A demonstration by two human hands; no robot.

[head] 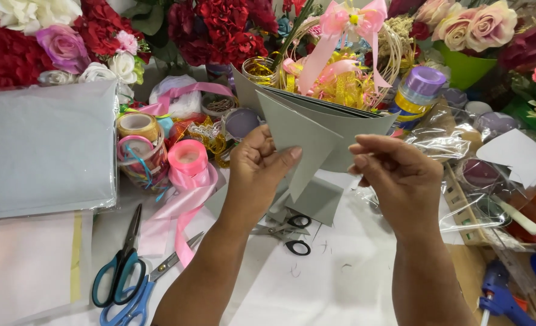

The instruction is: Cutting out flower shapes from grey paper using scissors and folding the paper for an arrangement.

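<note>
Head view, looking down at our 2 hands over a crowded craft desk (340, 284). Our left hand (257, 172) holds a stack of grey paper sheets (316, 124) raised above the desk; its grip is closed on the stack's lower left part, thumb pressed on the front sheet, whose folded point hangs down between the hands. Our right hand (401, 175) meets the stack's right edge, fingers curled with the fingertips (360, 158) touching the paper; we cannot tell whether this grip pinches a sheet or only rests against it.

Directly below the left grip, small black-handled scissors (289, 232) lie on the desk beside another grey sheet. Well to the left of that grip and lower lie 2 larger scissors, teal-handled (120, 274) and blue-handled (132, 299), crossing each other. Left of the left grip stands a pink ribbon spool (188, 158), its tail trailing down, with further ribbon rolls (138, 142) just beyond it and a wrapped pack of grey sheets (44, 151) farther left. Behind the stack, a pink bow (349, 21) tops a wicker basket. Right of the right grip lies crumpled clear cellophane (455, 139); below it, a blue glue gun (497, 299). Artificial flowers (220, 27) line the far edge.
</note>
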